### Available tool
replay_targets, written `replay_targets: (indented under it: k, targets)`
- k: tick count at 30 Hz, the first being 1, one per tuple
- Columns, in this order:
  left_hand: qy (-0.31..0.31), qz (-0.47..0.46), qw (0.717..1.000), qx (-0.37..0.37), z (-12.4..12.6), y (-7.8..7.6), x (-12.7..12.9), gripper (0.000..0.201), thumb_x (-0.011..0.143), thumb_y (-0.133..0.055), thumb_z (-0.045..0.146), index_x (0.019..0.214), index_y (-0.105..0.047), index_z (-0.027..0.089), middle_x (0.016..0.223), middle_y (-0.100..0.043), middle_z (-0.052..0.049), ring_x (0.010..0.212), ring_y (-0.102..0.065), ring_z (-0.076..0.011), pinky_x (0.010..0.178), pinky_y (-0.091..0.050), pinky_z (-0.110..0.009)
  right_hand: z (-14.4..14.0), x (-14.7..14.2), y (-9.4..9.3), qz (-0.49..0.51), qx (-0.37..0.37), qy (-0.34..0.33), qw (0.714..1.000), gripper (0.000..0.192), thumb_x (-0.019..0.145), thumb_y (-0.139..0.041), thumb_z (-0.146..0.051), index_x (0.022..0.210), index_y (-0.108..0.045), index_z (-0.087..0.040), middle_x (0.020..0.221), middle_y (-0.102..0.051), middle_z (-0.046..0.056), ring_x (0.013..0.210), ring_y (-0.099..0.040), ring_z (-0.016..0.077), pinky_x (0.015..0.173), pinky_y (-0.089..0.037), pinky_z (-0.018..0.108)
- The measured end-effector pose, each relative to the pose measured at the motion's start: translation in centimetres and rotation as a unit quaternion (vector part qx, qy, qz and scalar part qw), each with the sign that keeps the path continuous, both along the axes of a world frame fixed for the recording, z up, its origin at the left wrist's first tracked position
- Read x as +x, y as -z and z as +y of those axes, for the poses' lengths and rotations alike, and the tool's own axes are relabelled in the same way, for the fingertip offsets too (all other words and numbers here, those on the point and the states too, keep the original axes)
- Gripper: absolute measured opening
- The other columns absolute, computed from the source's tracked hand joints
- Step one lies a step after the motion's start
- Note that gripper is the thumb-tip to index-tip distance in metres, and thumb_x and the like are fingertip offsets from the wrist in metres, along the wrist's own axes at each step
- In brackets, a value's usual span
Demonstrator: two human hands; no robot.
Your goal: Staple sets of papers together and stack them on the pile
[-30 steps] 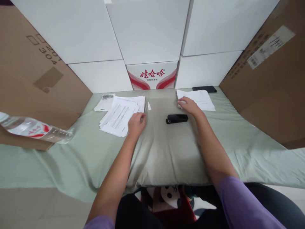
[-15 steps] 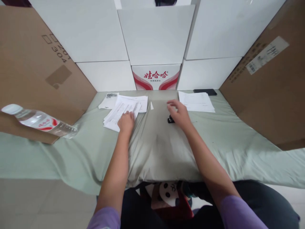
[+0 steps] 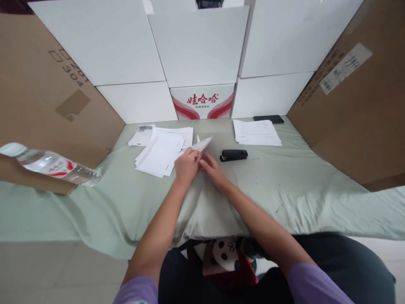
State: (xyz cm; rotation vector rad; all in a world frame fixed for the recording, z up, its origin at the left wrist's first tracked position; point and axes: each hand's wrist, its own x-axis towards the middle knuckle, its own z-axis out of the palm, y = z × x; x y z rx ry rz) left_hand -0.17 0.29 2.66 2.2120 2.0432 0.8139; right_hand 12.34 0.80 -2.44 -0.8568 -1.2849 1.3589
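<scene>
My left hand (image 3: 187, 164) and my right hand (image 3: 211, 166) meet at the middle of the green cloth, both gripping a sheet of white paper (image 3: 200, 145) that rises edge-on from between the fingers. Just left of them lies a loose pile of white papers (image 3: 160, 154). A black stapler (image 3: 233, 155) lies on the cloth to the right of my hands, apart from them. A second, neater stack of papers (image 3: 256, 132) sits farther back on the right.
A green cloth (image 3: 284, 185) covers the surface. White boxes and a red-printed carton (image 3: 202, 101) wall the back; brown cardboard stands at both sides. A water bottle (image 3: 50, 164) lies at the left. A black phone (image 3: 268, 119) and a small bag of dark clips (image 3: 141, 134) lie at the back.
My right hand left the right stack, passed over the stapler and joined my left hand. My left hand lifted a sheet off the left pile; both hands now hold it.
</scene>
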Motion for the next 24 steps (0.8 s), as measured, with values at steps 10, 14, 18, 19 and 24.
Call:
replay_targets:
  k: [10, 14, 18, 19, 24]
  targets:
    - [0.145, -0.050, 0.988, -0.031, 1.8, 0.7, -4.1, 0.033, 0.096, -0.044, 0.041, 0.097, -0.070, 0.020, 0.091, -0.071, -0.006, 0.083, -0.063, -0.0190, 0.080, -0.048, -0.031, 0.0, 1.0, 0.3, 0.001, -0.023, 0.201, 0.979, 0.047, 0.092, -0.047, -0.051, 0.119, -0.063, -0.016, 0.125, -0.067, 0.013, 0.114, -0.062, 0.0263, 0.103, -0.048, 0.044]
    - [-0.099, 0.026, 0.995, 0.000, 3.7, 2.5, -7.7, 0.056, 0.084, -0.062, 0.047, 0.132, -0.056, 0.018, 0.140, -0.055, -0.017, 0.131, -0.048, -0.0326, 0.104, -0.041, -0.044, -0.1, 1.5, -0.6, -0.026, 0.015, 0.247, 0.968, 0.049, 0.097, -0.038, -0.048, 0.134, -0.054, -0.020, 0.136, -0.061, 0.012, 0.125, -0.057, 0.0238, 0.111, -0.041, 0.043]
    - [-0.149, 0.054, 0.984, -0.076, 4.3, 3.6, -8.6, 0.061, 0.085, -0.062, 0.047, 0.138, -0.051, 0.019, 0.151, -0.046, -0.016, 0.137, -0.043, -0.0315, 0.107, -0.040, -0.045, 0.0, 1.9, -0.8, -0.056, 0.033, 0.259, 0.964, 0.054, 0.099, -0.030, -0.050, 0.143, -0.045, -0.021, 0.138, -0.058, 0.012, 0.128, -0.054, 0.0241, 0.111, -0.040, 0.045]
    - [-0.145, 0.058, 0.984, -0.084, 4.3, 3.6, -8.6, 0.058, 0.086, -0.060, 0.047, 0.136, -0.052, 0.020, 0.149, -0.049, -0.015, 0.134, -0.046, -0.0307, 0.106, -0.041, -0.043, 0.1, 1.9, -0.7, -0.065, 0.037, 0.260, 0.963, 0.056, 0.099, -0.028, -0.051, 0.143, -0.044, -0.021, 0.138, -0.058, 0.013, 0.128, -0.054, 0.0244, 0.111, -0.040, 0.045]
    - [-0.137, 0.055, 0.984, -0.095, 4.0, 3.1, -8.6, 0.047, 0.091, -0.053, 0.047, 0.133, -0.055, 0.024, 0.144, -0.054, -0.012, 0.128, -0.053, -0.0274, 0.099, -0.046, -0.038, 0.2, 1.9, -0.5, -0.090, 0.043, 0.263, 0.960, 0.059, 0.099, -0.025, -0.053, 0.144, -0.044, -0.021, 0.139, -0.057, 0.013, 0.130, -0.052, 0.0236, 0.112, -0.040, 0.043]
